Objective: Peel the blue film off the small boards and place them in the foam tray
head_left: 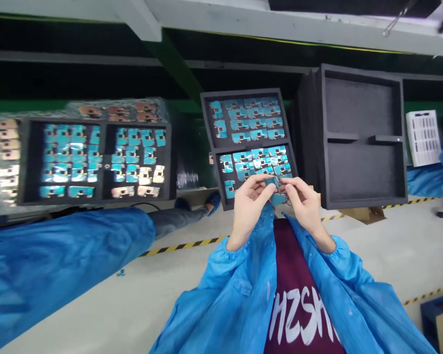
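Note:
My left hand (pixel 250 206) pinches a small circuit board (pixel 271 182) with blue film between thumb and fingers. On the board's other side, my right hand (pixel 304 202) is closed with thumb and finger at its edge. Both hands are over the near edge of a black two-compartment tray (pixel 204 112). Rows of blue-filmed circuit boards (pixel 258 123) lie in its far compartment. More boards (pixel 243 169) lie in the near compartment, some of them hidden by my fingers.
At the left, another black tray (pixel 103 162) holds blue and copper-coloured boards, with clear plastic packs of boards (pixel 121 110) around it. Stacked black trays (pixel 325 147) stand at the right, beside a white printed sheet (pixel 423 137). Blue-sleeved people (pixel 70 260) are on both sides.

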Motion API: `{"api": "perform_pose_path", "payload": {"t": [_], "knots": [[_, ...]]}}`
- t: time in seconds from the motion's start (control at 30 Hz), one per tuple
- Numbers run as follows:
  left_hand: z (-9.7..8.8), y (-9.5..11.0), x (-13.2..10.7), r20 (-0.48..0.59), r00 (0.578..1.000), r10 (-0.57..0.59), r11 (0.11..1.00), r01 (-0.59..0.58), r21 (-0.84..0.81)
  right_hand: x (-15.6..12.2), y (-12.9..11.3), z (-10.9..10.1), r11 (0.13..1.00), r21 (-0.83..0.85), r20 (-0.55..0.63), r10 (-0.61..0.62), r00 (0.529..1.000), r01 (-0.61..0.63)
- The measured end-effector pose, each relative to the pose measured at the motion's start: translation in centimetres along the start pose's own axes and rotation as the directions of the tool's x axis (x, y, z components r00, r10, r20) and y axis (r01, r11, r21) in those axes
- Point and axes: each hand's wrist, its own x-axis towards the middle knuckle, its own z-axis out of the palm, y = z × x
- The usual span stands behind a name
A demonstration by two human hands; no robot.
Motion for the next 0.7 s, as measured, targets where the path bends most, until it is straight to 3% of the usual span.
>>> {"api": "perform_pose_path", "payload": {"t": [0.13, 0.3, 0.47, 0.57, 0.7], "knots": [[3.4, 0.1, -1.0, -0.132, 0.99, 0.049, 0.992, -0.064, -0.109, -1.9, -2.0, -2.8, 1.0, 0.024, -0.048, 0.005, 0.999, -0.004], [8.4, -0.6, -3.5, -0.12, 0.983, 0.141, 0.979, -0.156, -0.131, -3.4, -3.3, -8.1, 0.998, -0.019, -0.121, -0.063, 0.991, 0.061], [14.7, -2.0, -6.4, -0.015, 0.987, 0.159, 0.985, -0.16, -0.058, -3.8, -3.0, -15.3, 0.991, 0.015, -0.051, -0.131, 0.99, 0.132], [18.9, -3.2, -7.6, -0.118, 0.973, 0.196, 0.978, -0.202, -0.042, -4.5, -2.2, -19.0, 0.992, 0.007, 0.008, -0.129, 0.992, 0.129], [23.2, -4.2, -8.0, -0.243, 0.951, 0.193, 0.97, -0.223, -0.1, -5.7, -1.7, -22.8, 0.983, -0.059, 0.203, -0.157, 0.967, 0.172]]}}
